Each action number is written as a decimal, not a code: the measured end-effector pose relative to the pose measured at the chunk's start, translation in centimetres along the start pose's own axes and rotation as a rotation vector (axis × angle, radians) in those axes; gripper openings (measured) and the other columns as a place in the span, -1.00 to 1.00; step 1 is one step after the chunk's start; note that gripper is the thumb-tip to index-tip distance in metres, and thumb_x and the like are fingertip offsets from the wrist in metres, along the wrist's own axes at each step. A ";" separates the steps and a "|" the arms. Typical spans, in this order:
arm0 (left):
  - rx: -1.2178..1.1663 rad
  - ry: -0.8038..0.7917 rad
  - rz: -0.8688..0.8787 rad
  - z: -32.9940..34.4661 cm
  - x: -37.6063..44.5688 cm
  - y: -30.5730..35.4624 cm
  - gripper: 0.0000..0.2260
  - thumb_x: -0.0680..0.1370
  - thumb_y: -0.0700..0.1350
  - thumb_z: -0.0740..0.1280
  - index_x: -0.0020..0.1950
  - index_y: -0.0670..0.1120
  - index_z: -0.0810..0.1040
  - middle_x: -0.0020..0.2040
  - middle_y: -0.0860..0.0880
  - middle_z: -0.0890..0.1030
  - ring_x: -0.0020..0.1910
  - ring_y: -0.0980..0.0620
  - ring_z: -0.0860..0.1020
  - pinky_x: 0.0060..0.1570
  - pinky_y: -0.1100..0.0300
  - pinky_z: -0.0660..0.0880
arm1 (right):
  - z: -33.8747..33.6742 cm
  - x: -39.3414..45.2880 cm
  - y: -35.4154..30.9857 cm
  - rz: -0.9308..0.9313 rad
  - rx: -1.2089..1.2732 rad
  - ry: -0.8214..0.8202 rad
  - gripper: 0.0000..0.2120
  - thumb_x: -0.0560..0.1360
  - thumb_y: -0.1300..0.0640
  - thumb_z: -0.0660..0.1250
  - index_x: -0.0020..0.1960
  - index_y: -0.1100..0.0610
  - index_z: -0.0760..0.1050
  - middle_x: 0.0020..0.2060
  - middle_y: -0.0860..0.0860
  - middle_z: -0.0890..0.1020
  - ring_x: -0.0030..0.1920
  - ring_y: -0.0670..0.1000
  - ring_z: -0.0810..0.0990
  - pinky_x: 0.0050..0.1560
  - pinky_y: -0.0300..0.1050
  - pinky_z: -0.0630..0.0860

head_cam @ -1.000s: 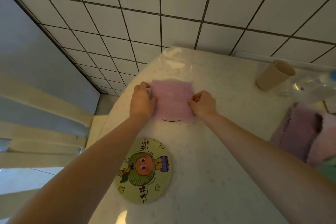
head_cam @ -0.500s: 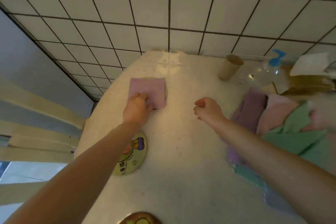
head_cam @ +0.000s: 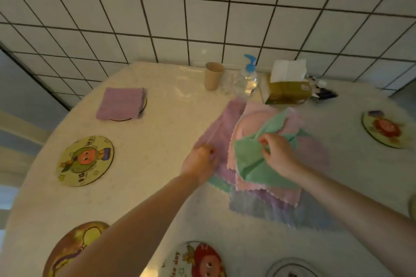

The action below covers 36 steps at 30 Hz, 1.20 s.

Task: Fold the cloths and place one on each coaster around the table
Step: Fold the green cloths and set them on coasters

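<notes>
A folded purple cloth (head_cam: 121,103) lies on a coaster (head_cam: 144,105) at the counter's (head_cam: 157,186) far left. At the cloth pile (head_cam: 265,186), the right hand (head_cam: 278,153) pinches a green cloth (head_cam: 252,159) in its fingers; the left hand (head_cam: 199,164) grips the purple cloth (head_cam: 221,128) beside it.

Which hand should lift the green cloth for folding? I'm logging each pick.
Right. The right hand already pinches the green cloth atop the pile, while the left hand sits on the purple cloth beside it.
</notes>
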State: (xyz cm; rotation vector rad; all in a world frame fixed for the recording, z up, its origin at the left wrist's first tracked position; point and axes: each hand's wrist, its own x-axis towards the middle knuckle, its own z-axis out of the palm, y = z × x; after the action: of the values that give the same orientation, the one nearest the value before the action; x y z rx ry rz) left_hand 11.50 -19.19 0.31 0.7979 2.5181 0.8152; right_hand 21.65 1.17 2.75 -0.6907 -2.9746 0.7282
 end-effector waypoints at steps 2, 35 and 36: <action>0.036 -0.076 0.051 2.0 0.3 2.3 -0.79 0.53 -0.11 0.28 0.12 -0.14 0.56 0.15 -0.15 0.57 0.12 -0.16 0.52 0.07 0.05 0.47 | -1.2 0.2 2.7 0.006 -0.129 -0.016 -0.72 0.45 0.35 0.29 0.15 0.27 0.50 0.11 0.22 0.56 0.16 0.22 0.49 0.21 0.02 0.37; -0.406 -0.147 0.038 -6.7 1.4 8.2 -0.83 0.46 -0.27 0.29 -0.30 -0.23 0.36 -0.36 -0.07 0.30 -0.34 0.03 0.29 -0.37 0.15 0.22 | -10.5 2.7 0.6 -0.443 -0.215 -0.253 -0.87 0.43 0.08 0.42 -0.10 0.06 0.50 -0.21 -0.15 0.40 -0.14 -0.09 0.47 -0.23 -0.23 0.24; -0.391 -0.094 0.035 -7.5 1.1 7.8 -0.79 0.47 -0.29 0.28 -0.33 -0.16 0.33 -0.38 -0.04 0.29 -0.35 0.03 0.28 -0.39 0.16 0.21 | -10.5 2.8 0.2 -0.417 -0.280 -0.172 -0.87 0.44 0.15 0.40 -0.04 0.10 0.50 -0.16 -0.12 0.39 -0.10 -0.04 0.46 -0.21 -0.19 0.25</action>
State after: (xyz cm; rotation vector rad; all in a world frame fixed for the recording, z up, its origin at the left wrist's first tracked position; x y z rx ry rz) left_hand 9.98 -16.38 10.72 0.7265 2.1678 1.2029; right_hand 20.32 7.12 11.75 0.0080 -3.2459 0.3643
